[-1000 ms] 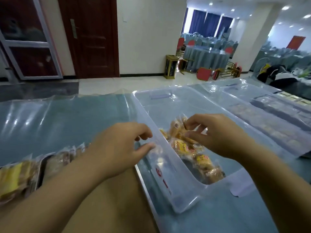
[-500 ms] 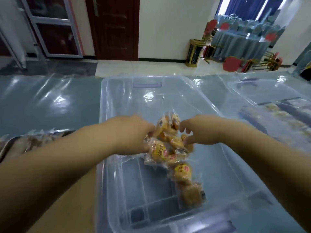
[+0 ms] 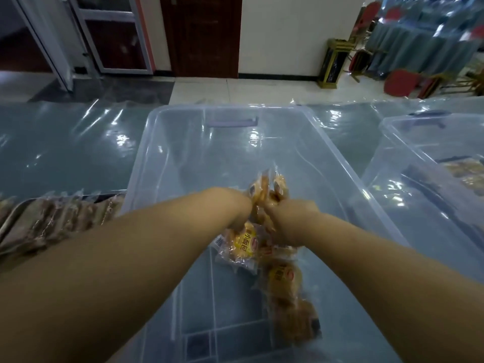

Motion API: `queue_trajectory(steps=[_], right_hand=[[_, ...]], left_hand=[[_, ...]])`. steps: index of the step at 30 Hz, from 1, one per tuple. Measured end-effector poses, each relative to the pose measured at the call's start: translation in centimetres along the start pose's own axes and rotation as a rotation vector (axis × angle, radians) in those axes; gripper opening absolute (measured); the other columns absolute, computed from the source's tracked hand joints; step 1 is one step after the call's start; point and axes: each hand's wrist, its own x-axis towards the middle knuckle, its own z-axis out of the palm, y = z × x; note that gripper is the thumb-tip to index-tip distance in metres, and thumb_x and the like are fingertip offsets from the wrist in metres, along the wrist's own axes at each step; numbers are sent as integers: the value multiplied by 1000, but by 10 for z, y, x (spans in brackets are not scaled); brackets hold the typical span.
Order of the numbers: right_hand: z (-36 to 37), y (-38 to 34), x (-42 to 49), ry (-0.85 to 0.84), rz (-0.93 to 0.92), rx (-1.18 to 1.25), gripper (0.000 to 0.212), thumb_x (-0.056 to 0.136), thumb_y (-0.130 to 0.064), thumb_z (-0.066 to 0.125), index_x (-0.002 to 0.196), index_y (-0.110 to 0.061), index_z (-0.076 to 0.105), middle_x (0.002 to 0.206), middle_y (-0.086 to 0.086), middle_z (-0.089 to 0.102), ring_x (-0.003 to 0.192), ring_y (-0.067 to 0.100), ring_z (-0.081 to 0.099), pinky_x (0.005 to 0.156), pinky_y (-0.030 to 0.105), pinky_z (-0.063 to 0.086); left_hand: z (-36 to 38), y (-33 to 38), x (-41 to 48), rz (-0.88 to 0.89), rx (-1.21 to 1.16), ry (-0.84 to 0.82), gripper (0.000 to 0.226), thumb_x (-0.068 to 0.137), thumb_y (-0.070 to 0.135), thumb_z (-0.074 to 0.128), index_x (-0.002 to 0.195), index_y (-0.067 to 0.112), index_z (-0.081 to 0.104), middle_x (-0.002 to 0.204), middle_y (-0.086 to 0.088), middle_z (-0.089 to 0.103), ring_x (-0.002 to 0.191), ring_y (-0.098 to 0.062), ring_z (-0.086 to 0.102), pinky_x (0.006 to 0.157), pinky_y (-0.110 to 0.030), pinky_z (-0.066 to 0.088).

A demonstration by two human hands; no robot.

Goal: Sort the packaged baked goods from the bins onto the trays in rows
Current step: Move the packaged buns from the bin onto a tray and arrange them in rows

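both hands met over the middle of the clear bin (image 3: 142,163). the left hand (image 3: 237,210) and the right hand (image 3: 290,224) were each curled round part of one bunch of bread packets (image 3: 246,243); some packets stuck up between them toward 12 o'clock, and more trailed down toward 5 o'clock. at 9 o'clock, a tray (image 3: 10,218) just beside the bin held a row of wrapped buns (image 3: 60,218). a second bin (image 3: 408,142) sat at 2 o'clock.

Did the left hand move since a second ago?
Yes. The left hand went rightward, from the left wall of the clear bin to its middle, onto the bread packets.
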Motion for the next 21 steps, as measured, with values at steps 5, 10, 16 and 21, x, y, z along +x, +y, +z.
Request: queue_trajectory(steps=[5, 10, 16, 21], right_hand=[[8, -3, 7, 37, 123, 32, 62, 88, -39, 59, 140, -26, 28, 134, 12, 42, 112, 37, 50, 83, 48, 50], [7, -3, 8, -68, 189, 120, 40, 94, -18, 50, 133, -13, 43, 126, 15, 46, 114, 33, 48, 90, 42, 48], [-15, 5, 9, -69, 207, 231, 20, 91, -7, 51, 110, -4, 57, 97, 10, 54, 83, 23, 46, 74, 31, 45], [-24, 13, 10, -69, 248, 258, 9, 88, -11, 57, 95, -6, 57, 71, 5, 41, 70, 21, 46, 66, 29, 42]], left_hand=[[11, 9, 23, 0, -6, -120, 34, 89, 27, 60, 118, 11, 56, 85, 0, 52, 85, -21, 57, 83, -37, 52], [21, 2, 29, 11, -28, -187, 48, 83, 35, 66, 123, 11, 55, 97, -2, 57, 91, -23, 57, 84, -37, 51], [37, -12, 37, 11, -45, -117, 95, 64, 35, 83, 141, 23, 29, 141, -7, 39, 122, -34, 44, 94, -46, 46], [42, -10, 39, 38, 31, -157, 94, 62, 36, 83, 140, 24, 32, 138, -6, 44, 121, -32, 45, 95, -47, 45]])
